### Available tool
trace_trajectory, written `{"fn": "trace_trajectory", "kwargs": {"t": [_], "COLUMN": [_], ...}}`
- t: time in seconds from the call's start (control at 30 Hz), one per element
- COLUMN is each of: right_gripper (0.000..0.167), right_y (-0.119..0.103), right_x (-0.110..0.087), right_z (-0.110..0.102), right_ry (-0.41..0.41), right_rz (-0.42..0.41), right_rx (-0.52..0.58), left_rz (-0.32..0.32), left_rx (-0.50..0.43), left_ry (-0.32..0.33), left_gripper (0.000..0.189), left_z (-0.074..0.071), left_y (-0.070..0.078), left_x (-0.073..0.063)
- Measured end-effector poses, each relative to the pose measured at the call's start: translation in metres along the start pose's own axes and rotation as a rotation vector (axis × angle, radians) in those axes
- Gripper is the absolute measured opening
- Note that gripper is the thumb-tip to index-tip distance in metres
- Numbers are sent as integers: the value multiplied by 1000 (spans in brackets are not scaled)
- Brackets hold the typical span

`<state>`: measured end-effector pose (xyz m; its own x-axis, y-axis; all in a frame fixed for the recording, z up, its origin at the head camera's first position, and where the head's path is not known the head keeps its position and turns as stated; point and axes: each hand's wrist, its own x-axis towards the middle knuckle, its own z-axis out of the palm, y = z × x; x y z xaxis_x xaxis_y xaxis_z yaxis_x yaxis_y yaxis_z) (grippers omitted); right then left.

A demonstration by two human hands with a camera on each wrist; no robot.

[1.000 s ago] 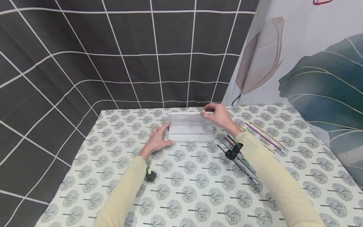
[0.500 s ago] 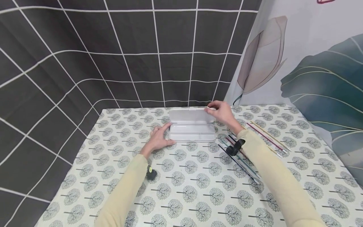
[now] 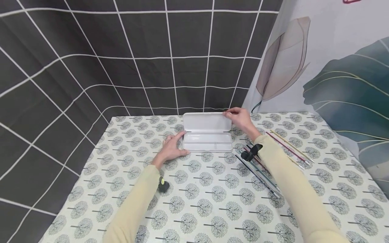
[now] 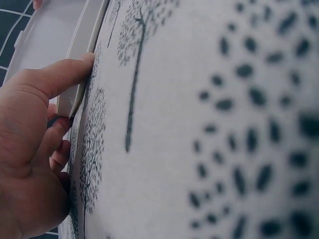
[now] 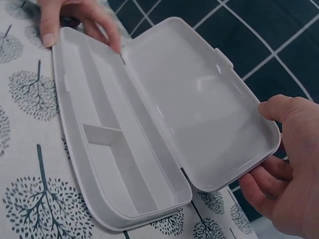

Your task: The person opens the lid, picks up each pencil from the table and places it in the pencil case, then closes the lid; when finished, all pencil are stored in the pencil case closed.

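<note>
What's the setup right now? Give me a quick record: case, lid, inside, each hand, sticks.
Case: white case, on patterned cloth
Lid: lid open, tilted up at the far side
Inside: crosswise divider splits the near row
Left: left hand grips the case's left end
Right: right hand pinches the lid's right end
Sticks: thin sticks outside the case, to its right

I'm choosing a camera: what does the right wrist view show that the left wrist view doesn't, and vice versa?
Only the right wrist view: the compartments inside the white case and the right hand gripping its lid; the other view has at most a fingertip. Only the left wrist view: the heel of the left hand. Both: the case, open lid, left thumb, tree-print cloth and dark gridded backdrop.
</note>
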<state>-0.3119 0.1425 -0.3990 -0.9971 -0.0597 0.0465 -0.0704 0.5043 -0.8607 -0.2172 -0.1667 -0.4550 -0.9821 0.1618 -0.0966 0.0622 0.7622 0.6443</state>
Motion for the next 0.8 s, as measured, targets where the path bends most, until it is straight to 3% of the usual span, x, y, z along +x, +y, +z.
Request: {"fn": "trace_trajectory", "kwargs": {"t": [0.3,0.57,0.8], "right_gripper": [47,49,49], "right_y": [2,3,3], "right_x": [4,0,-6], "right_z": [1,-2,-5], "right_ry": [-22,-41,-53], "right_rz": [105,101,79], "right_rx": [56,128,98], "left_rz": [2,51,61], "left_rx": [-6,17,45], "left_ry": [-4,3,-16], "left_gripper": [95,96,101], "left_z": [0,2,1], "left_y": [2,-2,-3], "left_x": [-1,2,3]}}
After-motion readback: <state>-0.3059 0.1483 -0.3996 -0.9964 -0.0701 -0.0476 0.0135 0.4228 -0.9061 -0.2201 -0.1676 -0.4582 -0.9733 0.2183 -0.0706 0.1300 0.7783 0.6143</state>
